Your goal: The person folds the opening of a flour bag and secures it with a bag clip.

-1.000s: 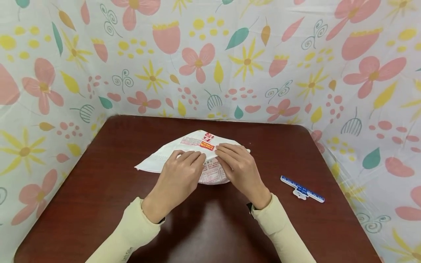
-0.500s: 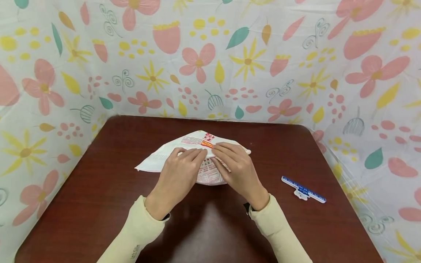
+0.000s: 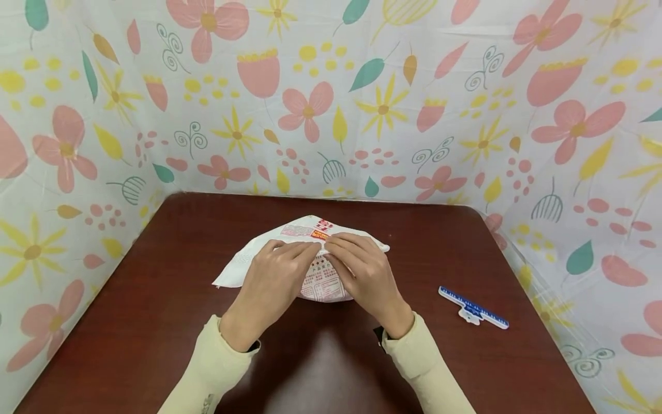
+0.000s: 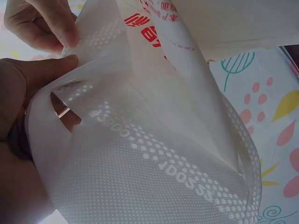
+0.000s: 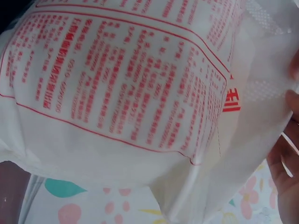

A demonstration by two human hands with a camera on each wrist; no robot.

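Observation:
A white plastic bag (image 3: 322, 283) with red print lies on the dark table, its top part folded over. My left hand (image 3: 275, 283) pinches the folded edge near its middle. Just to the right, my right hand (image 3: 368, 275) grips the same edge, thumb underneath. In the left wrist view, a thumb and fingers pinch the translucent, dotted end of the bag (image 4: 135, 154). The right wrist view shows the bag's printed panel (image 5: 117, 84) close up, with fingers (image 5: 287, 172) at the right edge. The bag's contents are hidden.
A blue and white clip (image 3: 473, 307) with a long bar lies on the table to the right of my right hand. The brown table (image 3: 170, 276) meets a flower-patterned curtain (image 3: 310, 132) at the back and sides.
My right hand has shifted slightly left, nearer the left hand. More of the printed panel shows below the fold. The head view has tilted up a little. Both hands keep their grip.

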